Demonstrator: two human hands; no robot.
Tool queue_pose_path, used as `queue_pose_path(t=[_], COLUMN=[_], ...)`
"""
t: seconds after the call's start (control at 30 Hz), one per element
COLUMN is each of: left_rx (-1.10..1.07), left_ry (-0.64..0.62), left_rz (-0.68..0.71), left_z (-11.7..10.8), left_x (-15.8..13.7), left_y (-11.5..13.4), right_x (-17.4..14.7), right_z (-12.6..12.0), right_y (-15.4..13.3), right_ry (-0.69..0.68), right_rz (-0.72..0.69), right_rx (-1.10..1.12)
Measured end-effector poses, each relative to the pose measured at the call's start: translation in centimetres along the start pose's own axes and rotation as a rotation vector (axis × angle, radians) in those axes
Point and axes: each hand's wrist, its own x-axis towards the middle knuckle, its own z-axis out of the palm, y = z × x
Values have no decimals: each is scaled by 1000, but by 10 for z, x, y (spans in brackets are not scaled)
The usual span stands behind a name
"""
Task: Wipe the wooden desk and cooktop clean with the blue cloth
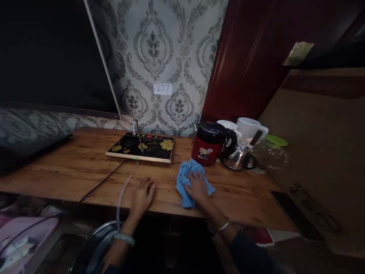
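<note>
My right hand presses on a crumpled blue cloth near the front of the wooden table, its fingers bent into the folds. To the left, my left hand rests on the tabletop close to the front edge, thumb apart from the fingers, with nothing in it. Just behind the cloth stands a red electric kettle with a black lid and handle. Beyond my left hand lies a black panel with gold flowers, which carries a thin metal spout and lit red digits.
A clear tube runs from the panel over the edge towards a metal basin; a black cable crosses beside it. Right of the kettle are white pitchers, a steel pot and a green-lidded glass jug. A large cardboard box borders the right.
</note>
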Motion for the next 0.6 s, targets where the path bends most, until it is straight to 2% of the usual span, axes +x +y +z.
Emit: queue_pose_path(t=[0.33,0.6], left_rx=[10,44], left_ry=[33,54], left_rz=[6,32], left_z=[-1,-2], left_x=[-3,-5], left_y=[-1,-3], right_x=[74,135], right_z=[29,45], right_y=[-2,4], right_ry=[51,76], right_rz=[-29,45], right_rx=[25,10])
